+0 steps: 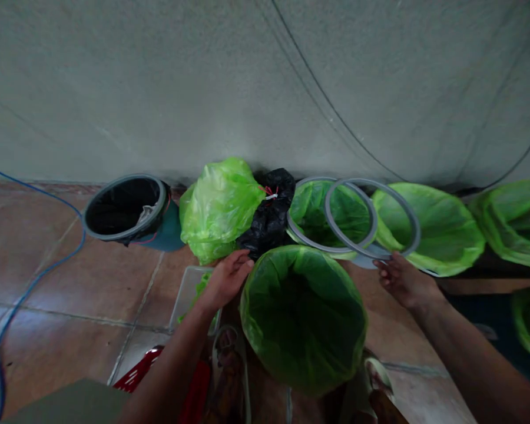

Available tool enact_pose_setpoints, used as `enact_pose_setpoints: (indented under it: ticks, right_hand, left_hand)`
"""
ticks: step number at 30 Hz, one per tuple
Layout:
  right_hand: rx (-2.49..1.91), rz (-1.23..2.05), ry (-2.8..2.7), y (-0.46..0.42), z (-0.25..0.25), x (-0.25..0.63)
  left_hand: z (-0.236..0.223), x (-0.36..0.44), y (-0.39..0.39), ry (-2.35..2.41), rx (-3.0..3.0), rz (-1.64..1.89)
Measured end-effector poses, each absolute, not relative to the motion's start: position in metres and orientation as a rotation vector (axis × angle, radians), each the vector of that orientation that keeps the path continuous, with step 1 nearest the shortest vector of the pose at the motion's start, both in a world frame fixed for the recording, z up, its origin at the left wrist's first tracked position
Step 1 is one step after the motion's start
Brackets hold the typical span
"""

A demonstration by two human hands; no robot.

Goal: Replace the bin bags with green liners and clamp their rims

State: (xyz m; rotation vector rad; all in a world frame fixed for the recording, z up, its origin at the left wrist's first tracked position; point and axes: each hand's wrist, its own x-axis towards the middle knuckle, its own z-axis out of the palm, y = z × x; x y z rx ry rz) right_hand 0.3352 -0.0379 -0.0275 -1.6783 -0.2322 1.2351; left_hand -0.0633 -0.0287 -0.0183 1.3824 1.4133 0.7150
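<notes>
My right hand (pixel 406 282) pinches the near edge of a grey ring (pixel 416 227), which stretches beyond my fingertips toward the wall. My left hand (pixel 229 275), half open and seemingly bare, is beside the green-lined bin's (pixel 274 335) rim.

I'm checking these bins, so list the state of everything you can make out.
Loose grey ring, held in right hand
Left hand, by front bin's rim, grip unclear
Front bin, open, green-lined, ringless
Middle rear bin, open, green-lined, ringed
Teal bin, open, black-lined
Green bag, bulging
Black bag, crumpled
</notes>
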Motion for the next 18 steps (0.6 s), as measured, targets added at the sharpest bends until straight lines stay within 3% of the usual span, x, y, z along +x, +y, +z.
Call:
enact_pose_setpoints:
  ticks: [4, 10, 18]
  right_hand:
    - [-1.562, 1.081, -0.073, -0.042, -0.014, 0.333]
    - [-1.456, 1.106, -0.095, -0.109, 0.01, 0.343]
    - [-1.361, 1.304, -0.009, -0.146, -0.008, 0.336]
  left_hand:
    - [-0.026, -0.041, -0.01, 1.486, 1.711, 0.604]
    - [0.01, 0.018, 0.004, 1.482, 2.205, 0.571]
    - [-0.001, 0.086, 0.019, 1.824, 2.211, 0.053]
